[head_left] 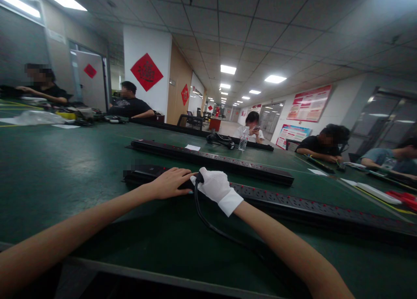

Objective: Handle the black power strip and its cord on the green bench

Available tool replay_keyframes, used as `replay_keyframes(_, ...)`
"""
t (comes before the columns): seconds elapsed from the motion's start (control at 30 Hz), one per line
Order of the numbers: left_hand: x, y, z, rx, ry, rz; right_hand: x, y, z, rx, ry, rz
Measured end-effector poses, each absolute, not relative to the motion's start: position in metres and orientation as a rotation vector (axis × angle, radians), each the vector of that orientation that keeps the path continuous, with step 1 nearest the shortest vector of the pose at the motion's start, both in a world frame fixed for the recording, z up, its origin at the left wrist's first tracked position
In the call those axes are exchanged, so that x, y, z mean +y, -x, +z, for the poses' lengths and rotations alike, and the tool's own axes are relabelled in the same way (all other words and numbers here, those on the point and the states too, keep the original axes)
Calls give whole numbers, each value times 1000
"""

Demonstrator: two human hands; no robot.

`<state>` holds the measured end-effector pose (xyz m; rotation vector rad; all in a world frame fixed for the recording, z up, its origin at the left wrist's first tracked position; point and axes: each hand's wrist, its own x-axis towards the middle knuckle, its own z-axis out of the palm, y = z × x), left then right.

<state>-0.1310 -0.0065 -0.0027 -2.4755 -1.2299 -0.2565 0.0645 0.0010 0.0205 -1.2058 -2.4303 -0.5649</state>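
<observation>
A long black power strip [280, 198] with rows of sockets and small red parts lies across the green table. My bare left hand [172, 182] rests on its left portion, fingers stretched out toward the right. Beside it, my right hand [213, 185], in a white glove, is closed round a black plug [199, 177] held at the strip's top face. From the plug a black cable [208, 223] hangs over the near side and runs right beneath my right forearm. Whether the plug sits in a socket is hidden by the glove.
Behind lies a second black strip [211, 160], then a third strip [163, 124], a coiled black cable [220, 140] and a clear bottle [243, 141]. Several people sit round the table [65, 160]. White and red items lie at the right.
</observation>
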Motion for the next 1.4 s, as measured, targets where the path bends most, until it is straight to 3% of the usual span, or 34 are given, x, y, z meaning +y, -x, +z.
replay_keyframes(1.4,-7,131,-2,-1228,2485,-253,0,-63,21,-2420,1232,-534)
